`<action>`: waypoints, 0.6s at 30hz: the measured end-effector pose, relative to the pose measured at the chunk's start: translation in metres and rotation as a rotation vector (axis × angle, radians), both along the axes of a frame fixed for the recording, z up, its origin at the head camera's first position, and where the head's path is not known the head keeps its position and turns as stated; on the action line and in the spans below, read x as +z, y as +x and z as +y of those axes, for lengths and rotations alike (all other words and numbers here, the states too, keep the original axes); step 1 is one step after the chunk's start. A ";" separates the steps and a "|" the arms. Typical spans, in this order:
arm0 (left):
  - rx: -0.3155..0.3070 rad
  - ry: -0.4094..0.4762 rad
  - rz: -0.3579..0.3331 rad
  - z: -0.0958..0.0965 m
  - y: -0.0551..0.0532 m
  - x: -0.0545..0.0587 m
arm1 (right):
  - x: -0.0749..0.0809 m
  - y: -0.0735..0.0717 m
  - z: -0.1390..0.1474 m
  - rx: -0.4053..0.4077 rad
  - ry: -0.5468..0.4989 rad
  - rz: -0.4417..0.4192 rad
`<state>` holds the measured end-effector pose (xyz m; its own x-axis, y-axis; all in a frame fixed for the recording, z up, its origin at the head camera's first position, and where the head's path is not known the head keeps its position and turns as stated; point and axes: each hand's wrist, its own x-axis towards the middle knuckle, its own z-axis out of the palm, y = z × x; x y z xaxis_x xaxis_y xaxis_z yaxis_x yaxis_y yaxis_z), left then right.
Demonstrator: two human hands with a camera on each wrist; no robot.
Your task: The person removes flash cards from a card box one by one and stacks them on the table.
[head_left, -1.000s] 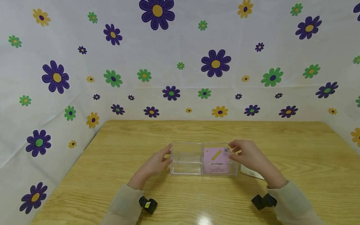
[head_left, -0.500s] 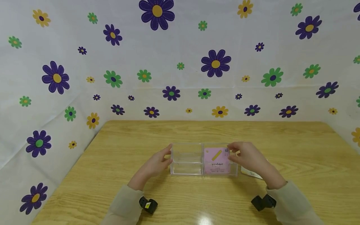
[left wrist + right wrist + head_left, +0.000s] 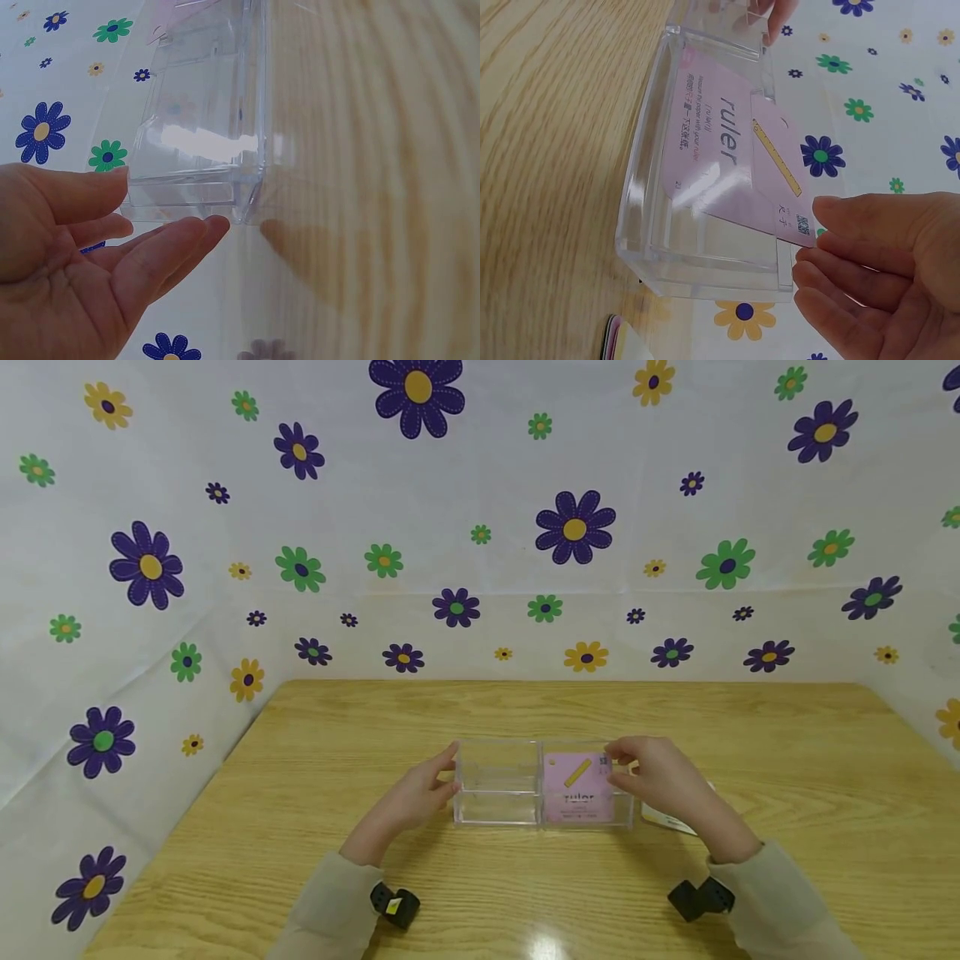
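Note:
A clear plastic box (image 3: 497, 812) with two compartments side by side lies on the table. In its right compartment stands a pink flashcard (image 3: 705, 161) with the word "ruler" and a drawn yellow ruler, leaning a little. My right hand (image 3: 667, 781) pinches the card's upper corner between thumb and forefinger, its other fingers loosely bent beside the box. At the opposite end, my left hand (image 3: 82, 255) rests its thumb and fingertips against the box's side, the fingers nearly straight. Nothing shows inside the left compartment.
Several more cards (image 3: 667, 820) lie stacked on the table right of the box, partly hidden under my right wrist. The wooden table (image 3: 360, 718) ends at a white cloth (image 3: 465, 568) with printed flowers behind and at the sides.
My right hand has shifted very slightly left and down at the card's corner. The left hand, the box and the card look the same.

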<state>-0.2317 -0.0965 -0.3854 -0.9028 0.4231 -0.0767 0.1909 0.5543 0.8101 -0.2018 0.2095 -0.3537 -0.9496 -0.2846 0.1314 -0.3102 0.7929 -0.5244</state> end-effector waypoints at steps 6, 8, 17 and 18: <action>0.003 0.009 -0.006 0.000 0.000 -0.001 | -0.001 -0.001 0.000 -0.019 0.005 0.003; 0.003 0.009 -0.008 0.000 0.000 -0.001 | -0.001 -0.002 -0.001 -0.023 0.006 0.006; 0.000 0.007 -0.001 0.000 0.000 0.000 | -0.002 -0.001 -0.003 -0.038 0.003 0.038; 0.001 0.007 -0.002 0.000 0.000 0.000 | -0.001 -0.001 -0.003 -0.037 0.001 0.042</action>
<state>-0.2314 -0.0964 -0.3858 -0.9030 0.4229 -0.0757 0.1888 0.5487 0.8144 -0.2025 0.2069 -0.3550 -0.9530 -0.2498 0.1715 -0.3028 0.8048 -0.5105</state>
